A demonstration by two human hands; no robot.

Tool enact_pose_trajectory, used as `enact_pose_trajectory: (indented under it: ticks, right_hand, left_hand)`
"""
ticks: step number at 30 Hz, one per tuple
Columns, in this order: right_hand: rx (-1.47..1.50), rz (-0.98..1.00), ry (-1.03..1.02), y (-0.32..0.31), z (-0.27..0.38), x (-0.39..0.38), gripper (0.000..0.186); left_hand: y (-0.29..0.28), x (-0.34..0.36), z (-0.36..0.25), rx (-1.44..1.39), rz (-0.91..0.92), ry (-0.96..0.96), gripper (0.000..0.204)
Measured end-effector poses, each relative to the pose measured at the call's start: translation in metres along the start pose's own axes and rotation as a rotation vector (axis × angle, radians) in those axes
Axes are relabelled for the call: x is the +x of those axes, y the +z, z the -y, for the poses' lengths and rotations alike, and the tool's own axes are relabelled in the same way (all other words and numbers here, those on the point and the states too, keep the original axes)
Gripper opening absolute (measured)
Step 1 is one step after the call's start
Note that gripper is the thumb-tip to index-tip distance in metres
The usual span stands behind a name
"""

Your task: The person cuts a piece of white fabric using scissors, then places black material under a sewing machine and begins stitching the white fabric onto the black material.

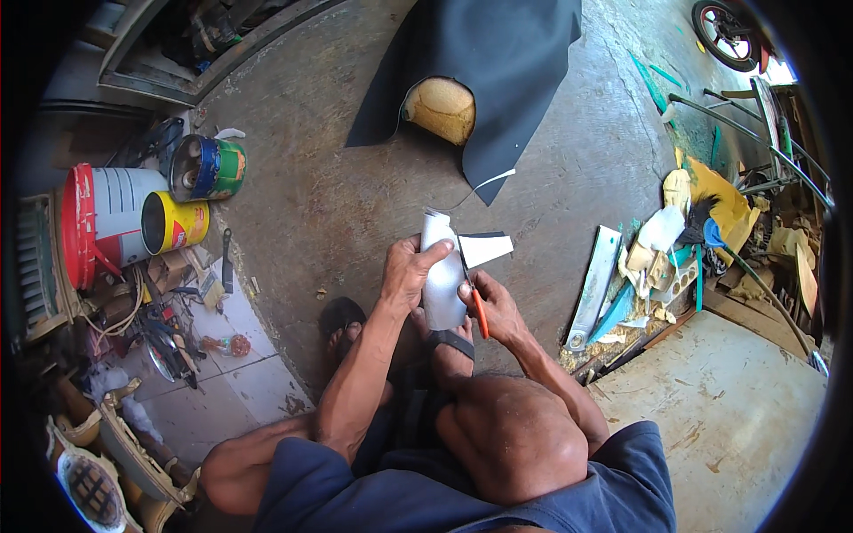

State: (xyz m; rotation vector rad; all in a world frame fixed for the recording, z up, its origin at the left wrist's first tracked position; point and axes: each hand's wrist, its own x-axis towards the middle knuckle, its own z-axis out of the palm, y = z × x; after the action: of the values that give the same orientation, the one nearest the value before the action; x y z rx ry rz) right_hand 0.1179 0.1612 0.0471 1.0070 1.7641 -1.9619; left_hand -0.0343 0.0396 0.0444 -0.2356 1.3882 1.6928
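My left hand grips an upright strip of folded white sheet material, thumb across its upper part. My right hand is closed on orange-handled scissors, whose dark blades point up along the strip's right side. Behind the scissors a narrow white piece with a black edge sticks out to the right. Beyond my hands a large black sheet lies on the floor, with a rounded tan foam pad in its notched opening. A thin strip curves from near that sheet toward my hands.
At left stand a red-rimmed bucket, a yellow can, another can and scattered tools. At right are a metal bar, scraps, metal tubing, a board and a wheel.
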Motion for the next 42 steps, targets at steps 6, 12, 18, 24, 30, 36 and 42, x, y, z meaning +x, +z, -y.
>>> enact_pose_trajectory:
  ticks: [6,12,18,24,30,36,42]
  right_hand:
    - [-0.052,-0.014,-0.046,-0.001,0.003,-0.004,0.051]
    - [-0.053,0.036,-0.034,-0.005,-0.006,-0.004,0.048]
    - [-0.042,0.054,-0.062,-0.009,0.003,-0.003,0.049]
    - [-0.086,0.076,-0.131,-0.015,-0.001,0.001,0.047]
    - [-0.194,0.165,-0.090,-0.028,0.010,0.003,0.047]
    - [-0.276,0.205,-0.124,-0.040,0.003,0.010,0.050]
    - [-0.274,0.221,-0.146,-0.038,0.018,0.006,0.044]
  left_hand:
    - [-0.003,-0.001,-0.002,0.056,-0.003,0.029,0.024]
    - [-0.008,-0.002,-0.005,0.038,0.036,0.009,0.025]
    - [-0.009,-0.006,-0.015,0.103,0.079,-0.026,0.030]
    - [-0.015,-0.004,-0.023,0.143,0.142,-0.110,0.035]
    - [-0.024,-0.001,-0.030,0.257,0.198,-0.187,0.033]
    - [-0.025,-0.002,-0.034,0.349,0.219,-0.224,0.036]
    - [-0.029,-0.006,-0.035,0.344,0.273,-0.259,0.038]
